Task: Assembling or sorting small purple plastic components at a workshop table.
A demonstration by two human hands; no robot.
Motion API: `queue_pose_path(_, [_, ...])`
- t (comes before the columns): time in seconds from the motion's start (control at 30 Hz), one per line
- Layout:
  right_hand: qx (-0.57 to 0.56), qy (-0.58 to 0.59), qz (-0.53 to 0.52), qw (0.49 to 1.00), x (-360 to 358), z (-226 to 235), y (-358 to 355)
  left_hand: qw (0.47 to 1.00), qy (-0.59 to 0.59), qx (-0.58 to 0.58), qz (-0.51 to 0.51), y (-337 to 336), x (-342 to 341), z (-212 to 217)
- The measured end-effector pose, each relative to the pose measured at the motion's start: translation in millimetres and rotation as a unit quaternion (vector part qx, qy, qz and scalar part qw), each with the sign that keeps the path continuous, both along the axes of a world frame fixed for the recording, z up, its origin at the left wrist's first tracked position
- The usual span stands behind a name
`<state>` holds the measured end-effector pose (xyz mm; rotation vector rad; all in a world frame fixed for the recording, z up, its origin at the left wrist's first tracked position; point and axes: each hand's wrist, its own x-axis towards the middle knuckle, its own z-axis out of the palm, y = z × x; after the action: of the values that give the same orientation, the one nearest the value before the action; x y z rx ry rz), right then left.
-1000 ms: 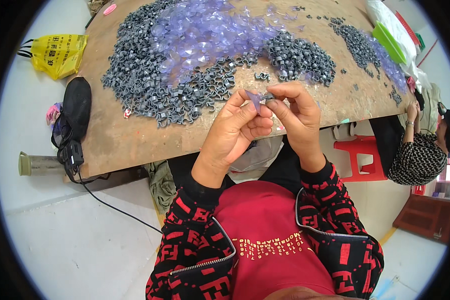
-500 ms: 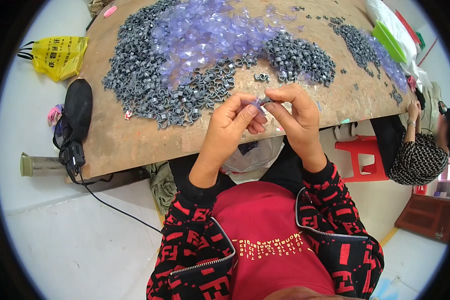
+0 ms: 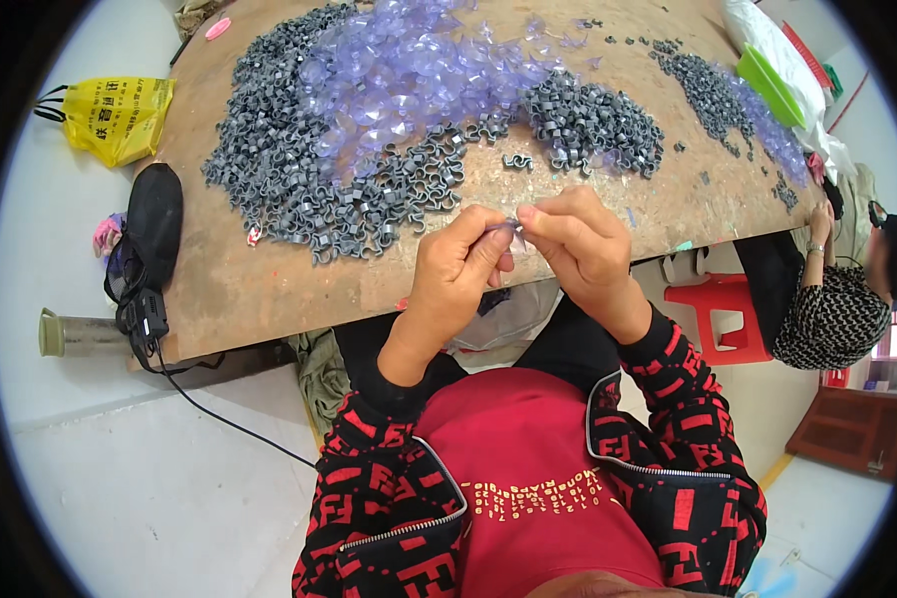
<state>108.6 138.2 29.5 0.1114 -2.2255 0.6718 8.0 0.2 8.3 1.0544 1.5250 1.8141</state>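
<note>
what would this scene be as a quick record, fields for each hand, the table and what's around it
left hand: pinching a translucent purple piece
right hand: meeting the left at that piece; exact grip hidden
table: brown, worn top
heaps: large grey clip pile, purple pile beside it, smaller grey clip heap to the right
left side: yellow bag, black pouch
right side: red stool, seated co-worker
</note>
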Motion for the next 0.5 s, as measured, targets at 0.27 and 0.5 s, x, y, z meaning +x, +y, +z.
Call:
queue_pose_path(0.27, [-0.152,-0.102,0.112,0.977,11.1,8.2,6.9,0.983,-0.129,-0.046,-0.123,-7.3,-12.0,4.8])
queue_pose_path(0.5, [-0.511,-0.233,0.232,0.794,17.8,4.5,15.0,0.992,0.035,-0.078,-0.089,-14.1,-5.6,23.9])
